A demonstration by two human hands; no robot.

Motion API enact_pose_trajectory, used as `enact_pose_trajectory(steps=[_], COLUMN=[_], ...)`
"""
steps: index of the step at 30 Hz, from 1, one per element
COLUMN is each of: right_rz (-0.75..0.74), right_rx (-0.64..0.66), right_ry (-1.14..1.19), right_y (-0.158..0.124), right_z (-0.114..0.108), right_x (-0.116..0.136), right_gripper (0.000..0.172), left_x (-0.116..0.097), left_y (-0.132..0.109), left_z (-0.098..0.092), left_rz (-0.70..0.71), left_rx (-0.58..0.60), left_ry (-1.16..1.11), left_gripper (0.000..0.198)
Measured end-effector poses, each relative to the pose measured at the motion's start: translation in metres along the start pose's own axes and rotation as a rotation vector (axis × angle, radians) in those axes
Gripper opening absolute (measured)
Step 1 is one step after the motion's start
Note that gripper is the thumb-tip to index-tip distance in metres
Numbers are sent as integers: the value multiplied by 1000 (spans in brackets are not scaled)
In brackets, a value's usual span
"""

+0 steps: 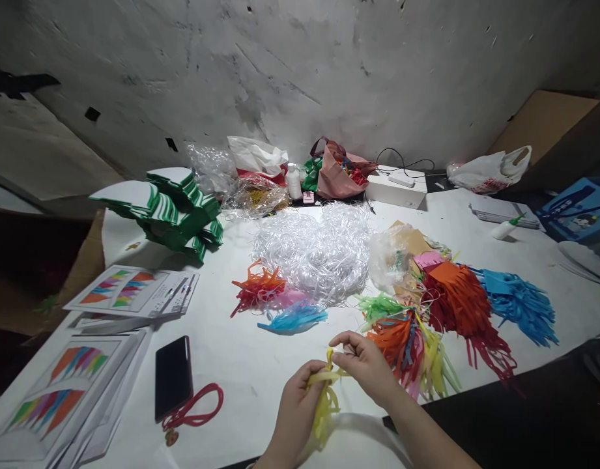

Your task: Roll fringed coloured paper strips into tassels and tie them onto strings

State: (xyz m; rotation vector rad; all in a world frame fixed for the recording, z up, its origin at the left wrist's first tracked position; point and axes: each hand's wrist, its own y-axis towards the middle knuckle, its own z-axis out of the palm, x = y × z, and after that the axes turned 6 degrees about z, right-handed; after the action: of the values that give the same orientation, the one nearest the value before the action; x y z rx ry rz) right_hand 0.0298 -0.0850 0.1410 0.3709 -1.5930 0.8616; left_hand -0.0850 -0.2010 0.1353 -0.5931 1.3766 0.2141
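A yellow paper tassel (324, 417) hangs between my two hands near the table's front edge, its fringe pointing down. My left hand (300, 397) is closed round its upper part, with a pale yellow strip crossing there. My right hand (361, 365) pinches the tassel's twisted top with thumb and index finger. Just beyond my hands lie a blue tassel (294, 316), a pink piece (287, 298) and an orange-red tassel (260, 283). To the right sits a bunch of mixed tassels (402, 339) in green, orange, pink and yellow.
A heap of white string (319, 251) covers the middle. Red tassels (456, 299) and blue tassels (517, 299) lie right. Left are a phone (173, 378), printed sheets (70, 384) and green-white stacks (172, 212). Bags, a white box (396, 187) and a glue bottle (505, 228) stand farther back.
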Motion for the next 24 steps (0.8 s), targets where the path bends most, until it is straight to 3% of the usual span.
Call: enact_pose_trajectory(steps=[6, 12, 24], right_rz=[-261, -439, -691], right_rx=[-145, -304, -188], right_ry=[-216, -291, -337], right_y=[-15, -26, -39], right_z=[1, 4, 4], right_x=[6, 10, 17], right_gripper=[30, 25, 15], left_x=[-1, -3, 10], left_y=[9, 8, 2], left_z=[-6, -2, 4], left_rz=[-167, -213, -252], left_rx=[-87, -35, 55], left_ry=[-334, -390, -511], left_gripper=[35, 34, 29])
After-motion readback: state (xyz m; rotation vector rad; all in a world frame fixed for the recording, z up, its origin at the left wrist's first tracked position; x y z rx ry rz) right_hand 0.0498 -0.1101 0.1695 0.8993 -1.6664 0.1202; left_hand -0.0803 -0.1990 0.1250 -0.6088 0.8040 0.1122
